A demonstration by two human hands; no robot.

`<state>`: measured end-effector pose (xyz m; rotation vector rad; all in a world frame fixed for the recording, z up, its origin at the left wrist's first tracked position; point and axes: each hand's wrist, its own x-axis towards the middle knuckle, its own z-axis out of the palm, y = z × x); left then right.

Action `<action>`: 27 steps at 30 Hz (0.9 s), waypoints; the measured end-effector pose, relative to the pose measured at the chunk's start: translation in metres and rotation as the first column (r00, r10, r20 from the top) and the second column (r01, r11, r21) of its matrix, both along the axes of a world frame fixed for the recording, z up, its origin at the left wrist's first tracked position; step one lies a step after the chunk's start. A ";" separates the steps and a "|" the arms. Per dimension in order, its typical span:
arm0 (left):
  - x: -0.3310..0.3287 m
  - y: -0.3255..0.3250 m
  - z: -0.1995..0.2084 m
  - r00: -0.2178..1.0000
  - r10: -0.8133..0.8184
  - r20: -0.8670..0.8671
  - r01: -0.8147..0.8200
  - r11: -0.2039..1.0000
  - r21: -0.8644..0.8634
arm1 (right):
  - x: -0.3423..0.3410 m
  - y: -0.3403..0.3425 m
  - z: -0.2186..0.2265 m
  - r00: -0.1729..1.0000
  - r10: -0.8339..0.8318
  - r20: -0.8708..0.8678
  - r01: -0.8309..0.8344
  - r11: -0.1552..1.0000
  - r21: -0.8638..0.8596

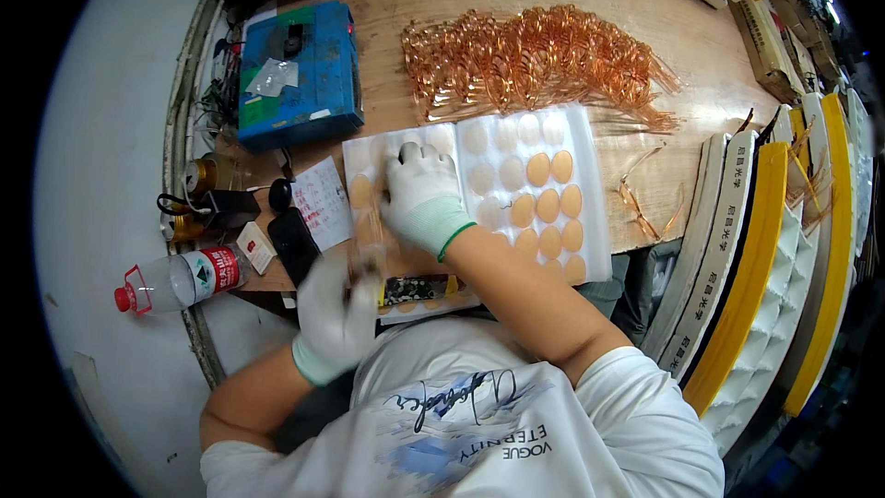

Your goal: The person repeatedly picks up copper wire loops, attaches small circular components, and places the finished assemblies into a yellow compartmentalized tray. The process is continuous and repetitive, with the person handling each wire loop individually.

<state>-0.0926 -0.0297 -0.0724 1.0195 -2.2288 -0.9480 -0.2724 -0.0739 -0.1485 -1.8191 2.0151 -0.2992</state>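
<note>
My right hand [422, 192], in a white glove with a green cuff, rests on the left part of a pale sheet [595, 194] with rows of oval tan discs [548, 206]. Its fingers bend down and draw together at the tips; what they grip, if anything, is hidden. My left hand [337, 318], gloved the same way, is at the sheet's lower left corner, its fingers smeared by motion. Between my hands and body lies a black, white-speckled piece with yellow edges [419, 290]. Beyond the sheet spreads a heap of thin copper-coloured wire frames [535, 65].
At the left stand a blue box [300, 74], a handwritten paper [323, 201], a black phone-like slab [293, 244] and a lying plastic bottle [189, 278]. Stacked white and yellow trays [747, 267] line the right side. Loose copper wires [645, 198] lie beside the sheet.
</note>
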 end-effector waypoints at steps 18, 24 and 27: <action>0.024 0.066 0.010 0.955 -0.041 -0.293 0.106 0.971 0.212 | 0.035 0.201 0.090 0.470 0.105 0.877 0.434 0.837 -0.333; 0.017 0.083 0.012 0.926 -0.170 -0.338 0.242 0.953 0.185 | 0.028 0.211 0.093 0.567 0.113 0.816 0.384 0.840 -0.383; 0.026 0.086 0.016 0.918 -0.215 -0.333 0.294 0.933 0.206 | 0.032 0.209 0.098 0.348 0.085 0.933 0.459 0.853 -0.249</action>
